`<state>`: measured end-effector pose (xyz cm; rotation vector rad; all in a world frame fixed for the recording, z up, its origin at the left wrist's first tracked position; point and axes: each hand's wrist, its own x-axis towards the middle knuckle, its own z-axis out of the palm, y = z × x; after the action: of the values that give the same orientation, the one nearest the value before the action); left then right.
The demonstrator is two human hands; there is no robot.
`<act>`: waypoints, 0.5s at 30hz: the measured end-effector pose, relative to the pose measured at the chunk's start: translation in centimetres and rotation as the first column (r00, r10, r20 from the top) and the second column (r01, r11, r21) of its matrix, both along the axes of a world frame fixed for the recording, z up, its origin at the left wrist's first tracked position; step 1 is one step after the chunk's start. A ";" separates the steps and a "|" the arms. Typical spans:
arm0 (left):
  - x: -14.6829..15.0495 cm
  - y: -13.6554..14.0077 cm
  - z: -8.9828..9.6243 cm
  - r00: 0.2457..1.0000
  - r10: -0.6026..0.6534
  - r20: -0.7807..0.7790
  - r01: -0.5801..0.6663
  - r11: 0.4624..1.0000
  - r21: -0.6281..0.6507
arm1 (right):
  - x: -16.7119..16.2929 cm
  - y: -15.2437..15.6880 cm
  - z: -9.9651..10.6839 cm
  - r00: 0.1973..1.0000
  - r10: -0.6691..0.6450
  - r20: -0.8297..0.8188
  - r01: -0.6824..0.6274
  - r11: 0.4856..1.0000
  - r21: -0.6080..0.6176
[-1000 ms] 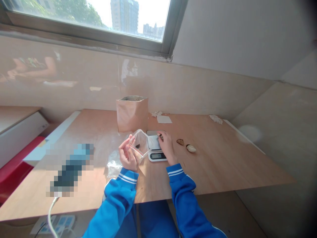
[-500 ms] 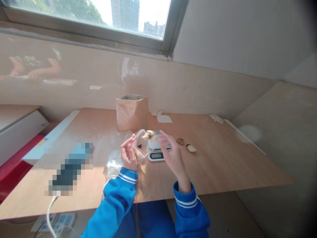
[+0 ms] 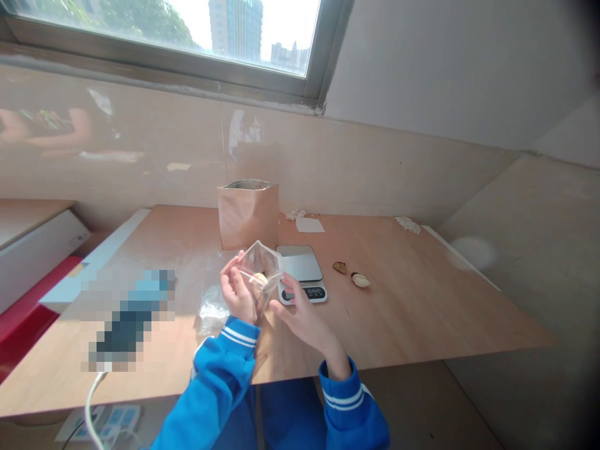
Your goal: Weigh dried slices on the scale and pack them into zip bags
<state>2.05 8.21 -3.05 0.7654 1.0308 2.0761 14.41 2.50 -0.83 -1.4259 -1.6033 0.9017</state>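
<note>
My left hand (image 3: 238, 292) has its fingers closed on a clear zip-lock bag (image 3: 263, 256), holding it by the left side with the mouth gaping. A few pale and dark dried pieces (image 3: 260, 279), perhaps dried mushrooms, show through the film inside it. My right hand (image 3: 304, 317) is at the bag's lower right with fingers apart; whether the fingertips touch the film I cannot tell. Just behind that hand is a white kitchen scale (image 3: 300, 265) with a bare metal pan and a small dark display.
Behind the bag stands a brown pouch (image 3: 249, 215), open at the top. Right of the scale lie a brown piece (image 3: 340, 267) and a pale piece (image 3: 360, 280). Crumpled clear plastic (image 3: 213, 309) lies on the left, near a blurred-out object (image 3: 131, 322) with a white cable (image 3: 89, 406).
The pale dried pieces between my right hand and the bag's mouth are now inside the bag. My right hand has moved down and left, uncovering the scale. The bag has shifted slightly left.
</note>
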 end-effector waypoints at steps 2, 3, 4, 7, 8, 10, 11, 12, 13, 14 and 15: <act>0.7 -0.7 0.5 0.994 -0.065 0.090 0.067 0.998 -0.019 | -1.8 0.1 0.2 0.998 -0.049 -0.042 0.052 0.996 0.070; 1.2 -1.2 0.8 0.984 -0.124 0.128 0.125 0.992 -0.003 | -2.6 0.2 0.6 0.994 -0.089 -0.059 0.095 0.989 0.112; 1.7 -1.7 1.1 0.970 -0.194 0.144 0.192 0.981 0.026 | -3.2 0.4 1.1 0.990 -0.124 -0.065 0.132 0.979 0.157; 2.6 -3.4 1.9 0.939 -0.338 0.063 0.333 0.939 0.080 | -3.3 0.8 3.3 0.981 -0.188 -0.051 0.194 0.932 0.305; 2.6 -3.8 2.2 0.947 -0.322 0.018 0.320 0.945 0.072 | -2.8 0.7 3.9 0.975 -0.217 -0.044 0.219 0.915 0.339; 2.0 -4.2 2.7 0.975 -0.210 -0.077 0.213 0.976 0.038 | -1.0 0.4 5.1 0.954 -0.299 -0.039 0.292 0.886 0.360; 1.5 -4.1 2.9 0.982 -0.147 -0.117 0.150 0.988 0.020 | 0.2 0.1 5.6 0.930 -0.363 -0.055 0.356 0.857 0.372; 0.8 -3.9 3.0 0.984 -0.100 -0.150 0.102 0.995 0.005 | 1.4 -0.2 6.1 0.889 -0.446 -0.099 0.446 0.799 0.405; 0.1 -3.7 3.1 0.982 -0.076 -0.171 0.076 0.997 -0.004 | 2.7 -0.6 6.7 0.827 -0.533 -0.181 0.551 0.699 0.456; -0.6 -3.4 3.2 0.981 -0.061 -0.186 0.061 0.998 -0.007 | 3.9 -0.9 7.3 0.735 -0.604 -0.309 0.662 0.541 0.519; -1.2 -3.1 3.1 0.980 -0.050 -0.195 0.050 0.999 -0.007 | 5.0 -1.2 7.9 0.613 -0.636 -0.469 0.764 0.326 0.557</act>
<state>0.82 5.07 0.09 0.9996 1.1067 1.9863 19.40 1.34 7.02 -1.1958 -0.8205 -0.1788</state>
